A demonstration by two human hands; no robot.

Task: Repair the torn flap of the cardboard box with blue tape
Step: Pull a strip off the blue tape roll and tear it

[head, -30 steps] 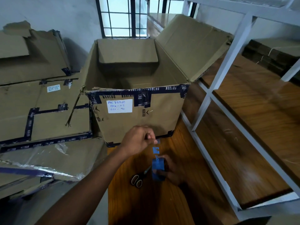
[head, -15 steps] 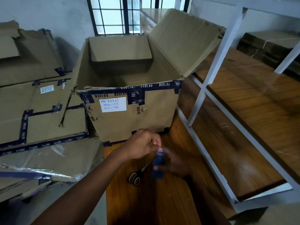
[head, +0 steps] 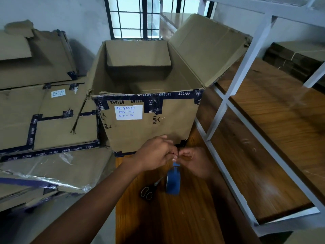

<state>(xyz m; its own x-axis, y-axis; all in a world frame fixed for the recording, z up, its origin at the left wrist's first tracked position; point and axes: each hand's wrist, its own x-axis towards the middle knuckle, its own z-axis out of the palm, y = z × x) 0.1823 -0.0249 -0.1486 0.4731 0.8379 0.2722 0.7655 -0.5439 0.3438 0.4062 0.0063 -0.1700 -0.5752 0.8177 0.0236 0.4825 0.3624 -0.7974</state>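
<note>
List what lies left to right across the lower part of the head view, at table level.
Flattened cardboard stack → scissors → blue tape roll → white shelf frame. The left hand and right hand meet just above the roll, so I leave them out.

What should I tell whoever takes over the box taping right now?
Left hand: fingers pinching the tape end above the roll.
Right hand: also on the tape end; its hold is blurred.
Blue tape roll hangs below both hands, over the wooden shelf; scissors lie beside it.
Cardboard box stands open just beyond.
Done: tape end found.
Left: pull a strip, cut it, tape the torn flap.
</note>
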